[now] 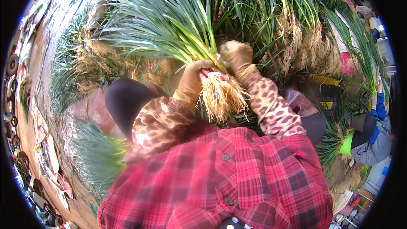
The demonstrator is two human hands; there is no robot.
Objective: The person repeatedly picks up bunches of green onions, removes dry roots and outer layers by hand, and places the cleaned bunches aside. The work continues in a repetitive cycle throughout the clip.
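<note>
My left hand, in a tan rubber glove, grips a bunch of green garlic around its lower stems. Its long green leaves fan out up and to the left. The pale roots hang down toward my lap from pinkish stem bases. My right hand, gloved alike, is curled close against the right side of the bunch. Its fingertips are partly hidden and blurred, so what lies between them cannot be told. Spotted sleeve covers reach up both forearms.
A heap of similar plants lies ahead, with roots showing at the right. More plants lie at the left, and a blurred bunch is beside my left elbow. Another person is at the far right.
</note>
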